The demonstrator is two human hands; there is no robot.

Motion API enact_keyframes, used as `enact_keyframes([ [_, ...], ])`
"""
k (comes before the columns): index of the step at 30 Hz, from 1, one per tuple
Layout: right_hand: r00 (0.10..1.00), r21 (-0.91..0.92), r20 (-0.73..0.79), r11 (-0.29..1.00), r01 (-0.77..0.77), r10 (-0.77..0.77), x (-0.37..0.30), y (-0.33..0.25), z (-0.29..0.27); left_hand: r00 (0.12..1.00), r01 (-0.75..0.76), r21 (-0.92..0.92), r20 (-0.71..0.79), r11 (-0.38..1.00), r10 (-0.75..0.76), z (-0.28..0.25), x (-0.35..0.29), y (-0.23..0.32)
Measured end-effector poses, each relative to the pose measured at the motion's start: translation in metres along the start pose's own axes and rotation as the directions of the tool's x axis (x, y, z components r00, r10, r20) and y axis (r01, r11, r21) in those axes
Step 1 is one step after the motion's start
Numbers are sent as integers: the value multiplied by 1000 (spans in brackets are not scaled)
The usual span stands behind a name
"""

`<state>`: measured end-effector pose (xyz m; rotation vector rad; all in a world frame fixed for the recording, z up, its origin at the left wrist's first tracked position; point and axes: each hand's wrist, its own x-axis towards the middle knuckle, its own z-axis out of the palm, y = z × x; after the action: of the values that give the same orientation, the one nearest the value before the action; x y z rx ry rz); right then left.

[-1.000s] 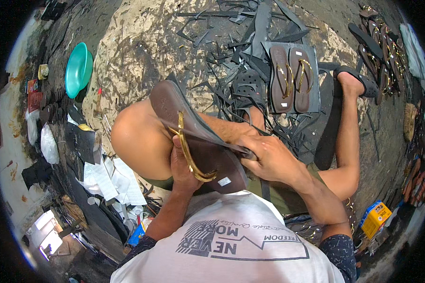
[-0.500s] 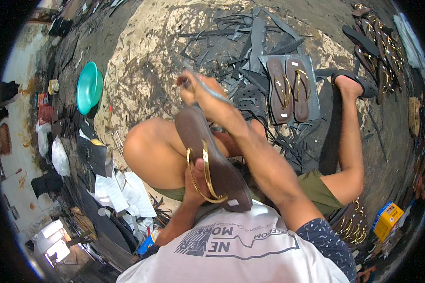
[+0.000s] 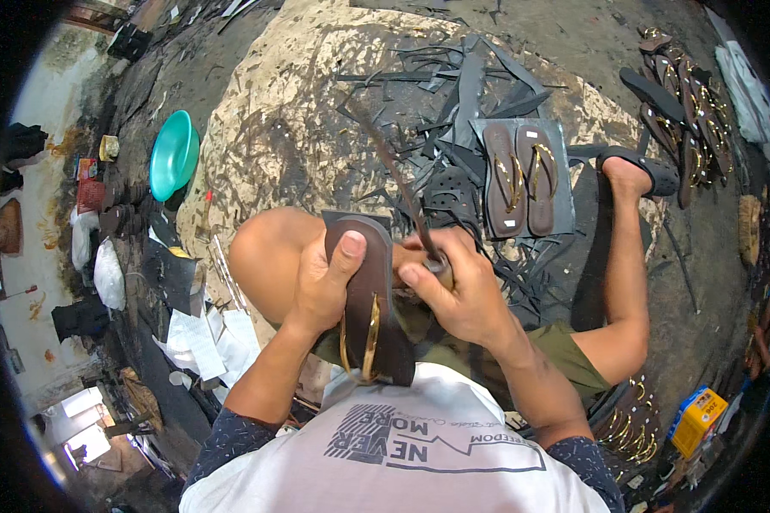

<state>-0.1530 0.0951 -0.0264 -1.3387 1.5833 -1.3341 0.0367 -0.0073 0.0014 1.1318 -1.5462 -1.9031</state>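
My left hand (image 3: 323, 286) grips a dark brown sandal (image 3: 370, 278) with gold straps, its thumb flat on the footbed. A piece of dark sheet sticks out past the sandal's upper end. In my right hand (image 3: 466, 291), close beside the sandal, is the handle of a knife. Its long, thin dark blade (image 3: 392, 167) points up and away to the left, apart from the sandal. Beyond my right hand a pair of similar brown sandals (image 3: 506, 184) lies on a square of black sheet (image 3: 563, 214).
Black offcut strips (image 3: 468, 90) litter the worn floor ahead. A turquoise basin (image 3: 173, 158) stands at the left, above white papers (image 3: 201, 346). Many gold-strapped sandals (image 3: 693, 120) are heaped at far right. A yellow box (image 3: 700, 421) sits at lower right. My bent knee (image 3: 269, 256) is beside the sandal.
My right hand has come back toward my body with the knife. My left hand has shifted its hold from the strap area to the sandal's far end, and the sandal sits more upright.
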Motion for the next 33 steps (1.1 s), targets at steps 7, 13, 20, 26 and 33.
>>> enact_keyframes([
  [7, 997, -318, 68, 948, -23, 47, -40, 45, 5, 997, 82, -111, 1, 990, -82, 7, -12, 0],
  [13, 925, -385, 379, 904, 185, -28, 13, -4, -30, 987, 93, 15, 128, 996, -94, 0, -19, 10],
  [20, 686, -259, 728, 933, 250, 18, 67, -38, -56, 957, 9, 72, 290, 997, -30, -4, -26, 12],
  [26, 496, -170, 868, 925, 341, -24, 98, -39, -50, 918, -42, 122, 396, 992, -10, 1, -21, 20],
  [33, 641, -109, 767, 986, 126, 3, 89, -15, -98, 809, 312, 141, 479, 939, -341, -1, -2, 14],
])
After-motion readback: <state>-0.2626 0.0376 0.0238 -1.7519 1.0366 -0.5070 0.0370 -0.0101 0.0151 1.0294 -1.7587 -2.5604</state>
